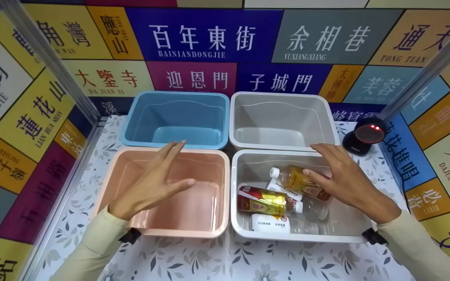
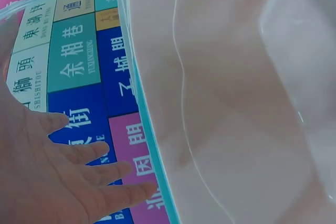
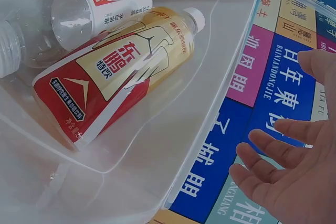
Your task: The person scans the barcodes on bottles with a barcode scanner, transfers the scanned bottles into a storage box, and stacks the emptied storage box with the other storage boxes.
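The gold-and-red bottle (image 1: 297,179) lies on its side in the front-right pale bin (image 1: 303,237), its white cap toward the left. The right hand (image 1: 342,179) is above that bin; its thumb overlaps the bottle in the head view, but the right wrist view shows the hand apart from it. Its fingers are loosely bent, set wide from the thumb, and hold nothing.

A second gold-and-red bottle (image 1: 262,201) lies just in front, its cap toward the right. Nearer the front rim is a clear bottle with a white label (image 1: 272,224), also on its side. Other clear bottles beside them are partly hidden.

The left hand (image 1: 152,187) is over the peach bin (image 1: 178,234), its fingers extended, thumb spread wide, with nothing held. Behind stand a blue bin (image 1: 182,115) and another pale bin (image 1: 277,115). All four bins rest on a leaf-patterned worktop (image 1: 193,259). A black device (image 1: 359,136) with red lights stands near the right-hand bins, before colourful lettered panels (image 1: 205,37).
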Tool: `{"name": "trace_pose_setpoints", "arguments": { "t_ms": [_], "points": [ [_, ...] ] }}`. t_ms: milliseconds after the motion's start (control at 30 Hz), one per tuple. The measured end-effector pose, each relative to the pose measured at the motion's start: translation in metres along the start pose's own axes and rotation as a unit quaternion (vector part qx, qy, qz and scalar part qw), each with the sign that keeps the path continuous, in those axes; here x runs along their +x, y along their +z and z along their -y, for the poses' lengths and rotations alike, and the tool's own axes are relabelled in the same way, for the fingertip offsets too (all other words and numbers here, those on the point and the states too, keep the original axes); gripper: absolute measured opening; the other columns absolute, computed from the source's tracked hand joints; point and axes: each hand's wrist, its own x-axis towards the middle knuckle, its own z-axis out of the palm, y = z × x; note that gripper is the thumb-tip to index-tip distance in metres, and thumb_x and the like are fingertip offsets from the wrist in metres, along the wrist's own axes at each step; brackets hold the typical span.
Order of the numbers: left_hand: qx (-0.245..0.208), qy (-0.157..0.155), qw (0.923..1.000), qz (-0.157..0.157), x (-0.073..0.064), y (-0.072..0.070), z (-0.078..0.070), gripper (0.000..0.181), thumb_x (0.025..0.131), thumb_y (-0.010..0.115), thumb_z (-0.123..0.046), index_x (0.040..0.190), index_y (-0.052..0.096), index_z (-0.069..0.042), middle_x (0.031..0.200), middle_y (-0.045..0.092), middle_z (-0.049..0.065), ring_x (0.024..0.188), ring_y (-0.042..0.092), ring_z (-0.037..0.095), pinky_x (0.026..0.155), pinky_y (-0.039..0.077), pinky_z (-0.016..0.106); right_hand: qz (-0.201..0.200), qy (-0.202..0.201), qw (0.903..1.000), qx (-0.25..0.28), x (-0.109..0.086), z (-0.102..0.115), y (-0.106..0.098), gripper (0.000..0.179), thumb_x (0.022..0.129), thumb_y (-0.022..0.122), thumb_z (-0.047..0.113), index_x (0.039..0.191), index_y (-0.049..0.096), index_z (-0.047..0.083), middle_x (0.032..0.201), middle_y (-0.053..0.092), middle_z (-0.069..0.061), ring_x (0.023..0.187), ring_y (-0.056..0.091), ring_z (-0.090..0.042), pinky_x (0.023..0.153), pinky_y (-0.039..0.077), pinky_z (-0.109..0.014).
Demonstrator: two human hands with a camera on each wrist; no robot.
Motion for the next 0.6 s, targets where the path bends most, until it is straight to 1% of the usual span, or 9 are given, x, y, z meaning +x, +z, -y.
{"name": "trace_pose_setpoints", "arguments": {
  "t_ms": [133,233,400,500,600],
  "points": [
    [0.002,-0.003,1.0,-0.002,-0.009,-0.003,0.006,0.104,0.098,0.069,-0.071,0.179,0.014,-0.034,0.185,0.012,0.008,0.167,0.017,0.039,0.124,0.021,0.079,0.007,0.006,0.9999,0.012,-0.001,0.001,0.0,0.064,0.099,0.085,0.025,0.155,0.059,0.007,0.155,0.059,-0.02,0.138,0.055,-0.041,0.105,0.052,-0.071],
    [-0.001,-0.006,1.0,-0.005,-0.015,-0.004,0.012,0.104,0.099,0.068,-0.072,0.179,0.014,-0.034,0.185,0.013,0.007,0.167,0.019,0.04,0.122,0.025,0.079,0.011,0.006,0.9998,0.018,-0.002,0.001,0.001,0.063,0.1,0.085,0.025,0.154,0.06,0.006,0.155,0.059,-0.019,0.138,0.055,-0.041,0.104,0.053,-0.071],
    [-0.013,-0.006,0.9997,-0.019,-0.024,-0.005,0.023,0.102,0.1,0.07,-0.066,0.179,0.015,-0.034,0.184,0.015,0.008,0.165,0.023,0.041,0.119,0.028,0.081,0.011,-0.002,0.9997,0.021,-0.001,0.001,0.003,0.063,0.099,0.086,0.024,0.153,0.06,0.005,0.153,0.06,-0.019,0.137,0.056,-0.04,0.104,0.053,-0.07],
    [-0.019,-0.005,0.9994,-0.028,-0.031,-0.006,0.029,0.1,0.101,0.071,-0.063,0.179,0.015,-0.034,0.184,0.017,0.008,0.165,0.025,0.042,0.117,0.028,0.083,0.013,0.0,0.9997,0.022,0.0,0.001,0.004,0.063,0.099,0.086,0.025,0.153,0.06,0.004,0.152,0.061,-0.019,0.137,0.056,-0.04,0.106,0.052,-0.07],
    [-0.015,-0.009,0.9991,-0.04,-0.038,-0.007,0.035,0.099,0.1,0.072,-0.062,0.179,0.018,-0.033,0.184,0.019,0.01,0.163,0.026,0.046,0.113,0.029,0.087,0.018,0.006,0.9996,0.023,0.001,0.001,0.004,0.064,0.099,0.085,0.025,0.153,0.059,0.003,0.151,0.06,-0.02,0.137,0.056,-0.041,0.107,0.051,-0.071]
  ]
}}
